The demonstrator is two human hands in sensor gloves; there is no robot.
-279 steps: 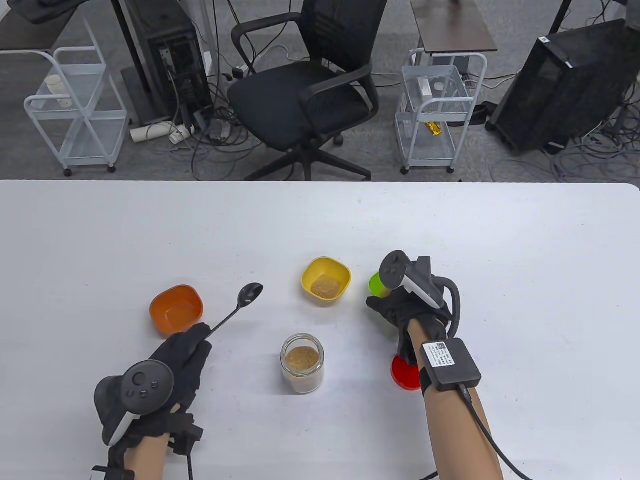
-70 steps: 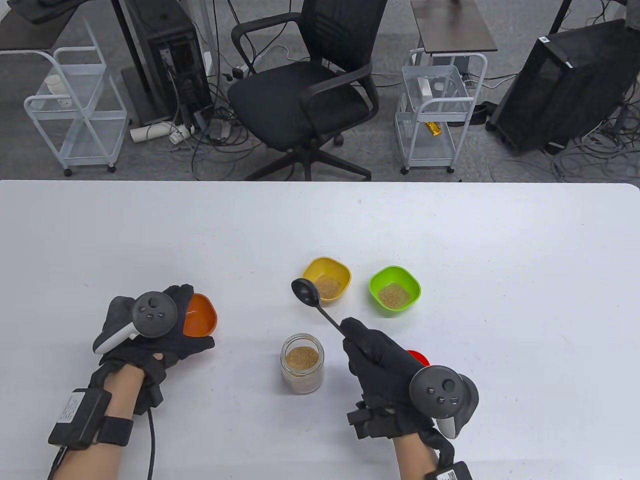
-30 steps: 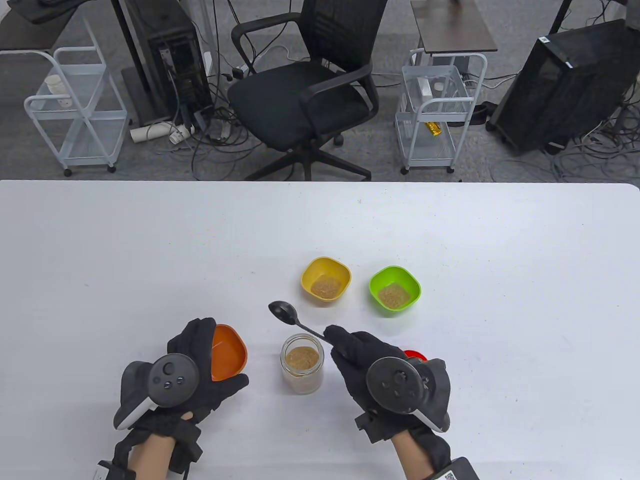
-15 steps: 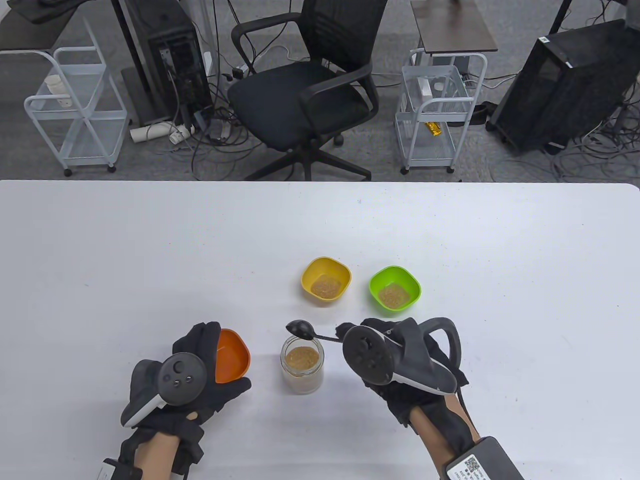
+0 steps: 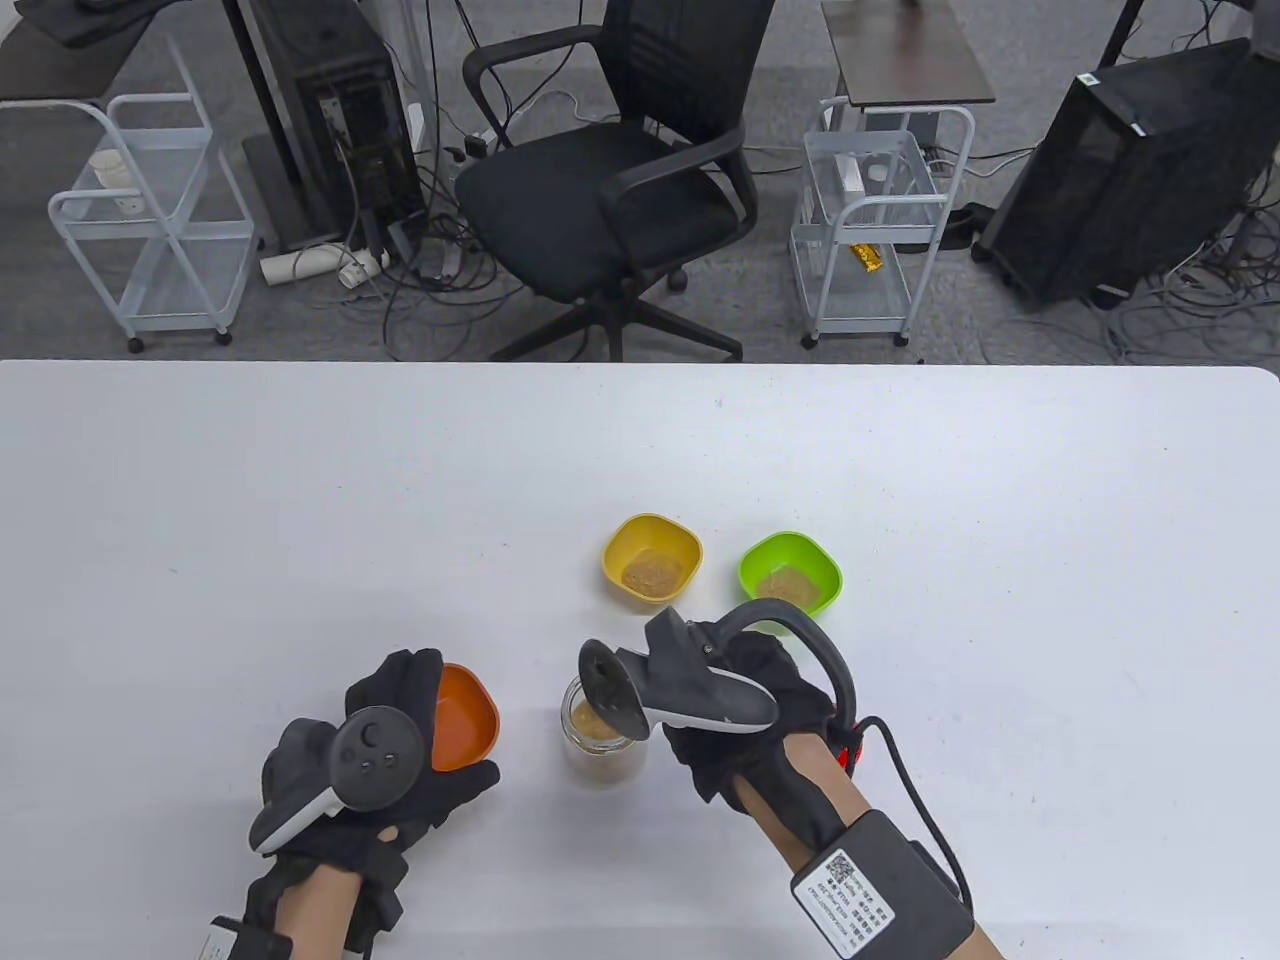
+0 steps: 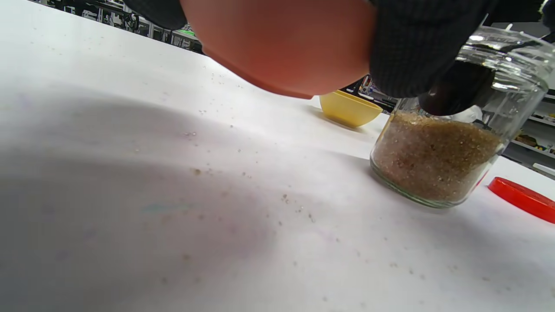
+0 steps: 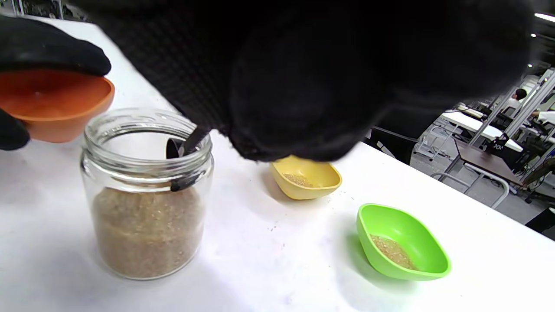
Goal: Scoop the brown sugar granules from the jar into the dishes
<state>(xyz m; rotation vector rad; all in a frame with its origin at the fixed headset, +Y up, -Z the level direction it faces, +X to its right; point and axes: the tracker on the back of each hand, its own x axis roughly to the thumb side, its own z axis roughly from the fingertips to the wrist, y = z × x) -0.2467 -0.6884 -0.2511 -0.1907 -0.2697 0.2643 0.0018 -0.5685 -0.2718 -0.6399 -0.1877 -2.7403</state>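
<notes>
**Spoon in jar; orange dish held alongside**

The glass jar (image 7: 146,190) stands upright on the white table (image 5: 300,480), near the front edge, between the two hands. It is roughly half filled with brown sugar granules (image 7: 145,229).

Right hand (image 5: 745,720): positioned just right of the jar and partly above its mouth. It holds a black spoon (image 7: 184,151). The handle runs down from the gloved fingers, and the bowl sits inside the jar neck, at or just above the sugar surface. In the table view the tracker hides the spoon and fingers.

Left hand (image 5: 400,760): positioned left of the jar. Its fingers and thumb curl round the orange dish (image 5: 462,715) and hold it tilted, with the open side turned toward the jar. The dish is lifted clear of the table, near the jar but apart from it.

The yellow dish (image 5: 652,556) and green dish (image 5: 790,578) stand side by side beyond the jar. Each contains a small amount of sugar. A red lid (image 6: 520,198) lies flat on the table to the right of the jar. Loose granules (image 6: 243,190) are scattered on the table surface.
</notes>
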